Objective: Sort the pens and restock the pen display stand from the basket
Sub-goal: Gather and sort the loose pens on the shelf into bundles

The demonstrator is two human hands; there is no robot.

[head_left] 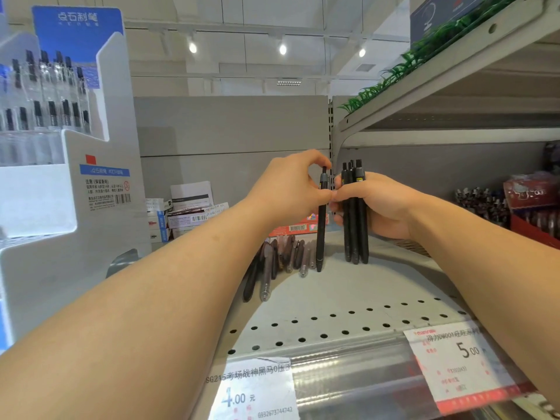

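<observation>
**Black pens held upright over a perforated shelf**

The grey metal shelf (348, 301) has bare room ahead of its punched front edge, hemmed by the white display stand (69, 189) at 9 o'clock and an upper shelf at 2 o'clock. The left hand (288, 189) pinches a single black pen (321, 219) upright, tip on the shelf. The right hand (378, 204), just beside it with fingertips touching, is wrapped round a bundle of black pens (355, 216) standing on end. Loose dark pens (278, 262) lie flat at 11 o'clock of the bare patch. Smooth matte barrels; glossy price tags (454, 359) line the rail.
</observation>
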